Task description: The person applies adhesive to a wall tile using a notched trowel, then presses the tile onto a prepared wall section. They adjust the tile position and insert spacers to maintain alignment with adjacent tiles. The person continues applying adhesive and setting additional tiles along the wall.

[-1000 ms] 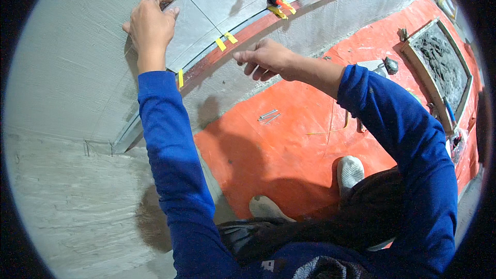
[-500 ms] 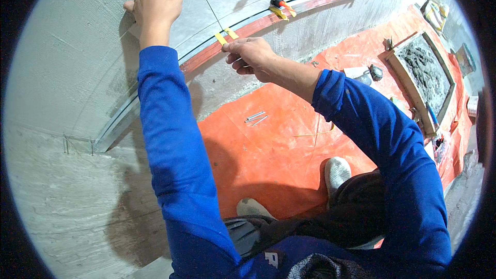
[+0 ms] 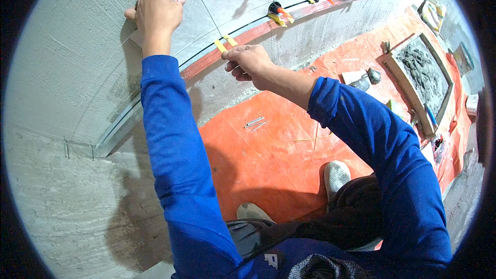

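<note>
My left hand [image 3: 161,16] is pressed with bent fingers against a light grey wall tile [image 3: 199,23] at the upper left, thumb stretched to the left; its fingertips are partly hidden. Between the thumb and forefinger of my right hand [image 3: 250,63] is a yellow tile wedge [image 3: 220,46], at the tile's lower edge. A second yellow wedge [image 3: 230,40] sits just right of it. Below the tiles runs a long, reddish-reflecting metal straightedge [image 3: 209,58]. Black tile levelers with red handles [image 3: 277,8] stand along the joints farther right.
Bare ridged mortar [image 3: 77,46] covers the wall at left. An orange sheet [image 3: 232,160] lies on the floor, with several small metal rods [image 3: 254,122]. A wooden-framed tray of wet mortar [image 3: 402,76] and a bucket [image 3: 463,58] stand at right. My shoes are on the sheet.
The view has shifted slightly, so more levelers show at the top. Both hands stay at nearly the same places on the wall, the right still pinching the yellow wedge.
</note>
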`<state>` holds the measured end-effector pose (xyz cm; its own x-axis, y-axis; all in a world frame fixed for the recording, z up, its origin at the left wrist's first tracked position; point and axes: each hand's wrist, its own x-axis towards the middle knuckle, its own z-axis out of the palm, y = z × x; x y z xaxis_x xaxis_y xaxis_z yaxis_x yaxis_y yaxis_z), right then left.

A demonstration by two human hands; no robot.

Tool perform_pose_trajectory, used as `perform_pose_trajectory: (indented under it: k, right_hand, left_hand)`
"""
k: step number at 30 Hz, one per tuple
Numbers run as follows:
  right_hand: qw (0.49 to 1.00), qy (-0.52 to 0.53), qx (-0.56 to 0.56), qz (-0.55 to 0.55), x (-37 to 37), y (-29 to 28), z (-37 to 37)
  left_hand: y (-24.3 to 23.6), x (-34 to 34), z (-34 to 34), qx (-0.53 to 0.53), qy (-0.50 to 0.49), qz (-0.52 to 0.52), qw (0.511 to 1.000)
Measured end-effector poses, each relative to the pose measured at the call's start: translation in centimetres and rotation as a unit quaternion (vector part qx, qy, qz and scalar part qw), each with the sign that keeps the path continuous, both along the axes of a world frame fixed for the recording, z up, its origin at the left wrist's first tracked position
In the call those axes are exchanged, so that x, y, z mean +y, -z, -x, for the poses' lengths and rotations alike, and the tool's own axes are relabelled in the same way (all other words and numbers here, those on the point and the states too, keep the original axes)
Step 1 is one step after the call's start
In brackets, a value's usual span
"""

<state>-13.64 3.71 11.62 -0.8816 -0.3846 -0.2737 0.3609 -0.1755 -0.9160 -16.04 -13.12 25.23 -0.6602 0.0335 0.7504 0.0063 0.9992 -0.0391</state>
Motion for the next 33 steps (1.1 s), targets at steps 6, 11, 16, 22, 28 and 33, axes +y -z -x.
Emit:
perform_pose_trajectory:
  k: [6,11,16,22,28,33]
  right_hand:
    - [1.000,-0.010,0.000,-0.009,0.0,0.0,0.0]
    - [1.000,-0.002,0.012,0.003,-0.2,0.0,-0.2]
    - [1.000,0.000,0.017,0.007,-0.6,0.3,0.0]
    - [1.000,0.003,0.015,0.003,-0.7,0.7,0.2]
    - [1.000,-0.003,0.016,-0.001,-0.5,0.4,0.3]
    - [1.000,0.008,0.028,-0.010,-0.4,0.3,0.3]
  left_hand:
    - [0.2,-0.1,0.1,0.000,0.001,-0.010,1.000]
    - [0.2,0.1,-0.2,0.005,-0.015,0.005,1.000]
    - [0.1,0.1,-0.1,0.003,-0.023,0.012,1.000]
    - [0.0,-0.2,0.2,-0.016,0.000,-0.017,1.000]
    - [-0.6,-1.1,-2.1,0.096,0.115,-0.046,0.988]
    - [1.4,-4.0,-8.0,0.128,0.146,-0.198,0.961]
